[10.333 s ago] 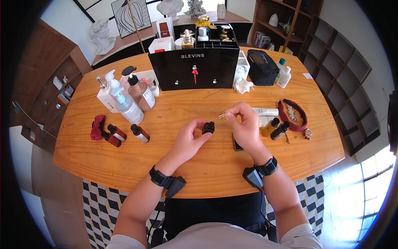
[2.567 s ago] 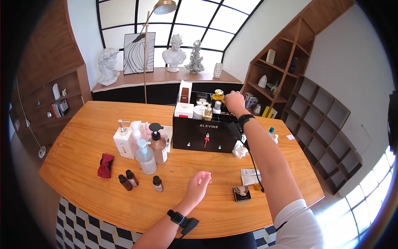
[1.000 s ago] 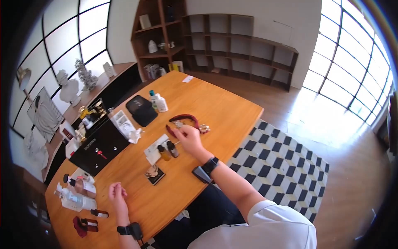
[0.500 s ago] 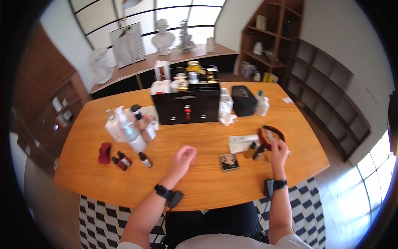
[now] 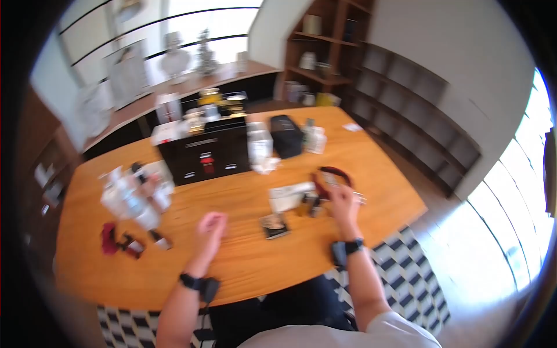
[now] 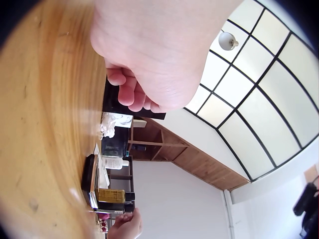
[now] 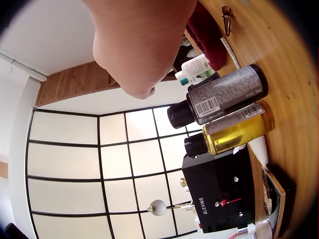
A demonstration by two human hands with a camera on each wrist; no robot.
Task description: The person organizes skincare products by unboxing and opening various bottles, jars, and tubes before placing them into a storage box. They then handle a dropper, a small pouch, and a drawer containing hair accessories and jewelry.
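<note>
Just beyond the right hand (image 5: 344, 204), a red headband (image 5: 318, 184) is seen on the bench (image 5: 249, 258). Right fingers are bent inward; whether anything is touched or pinched is lost in blur. The left hand (image 5: 210, 228), well apart, is loosely curled, nothing held. Headband is judged light, soft and springy, best gripped at mid-arch. Left of the right hand, dark bottle (image 7: 224, 97) and yellow bottle (image 7: 235, 132) are judged slippery, best gripped mid-body.
</note>
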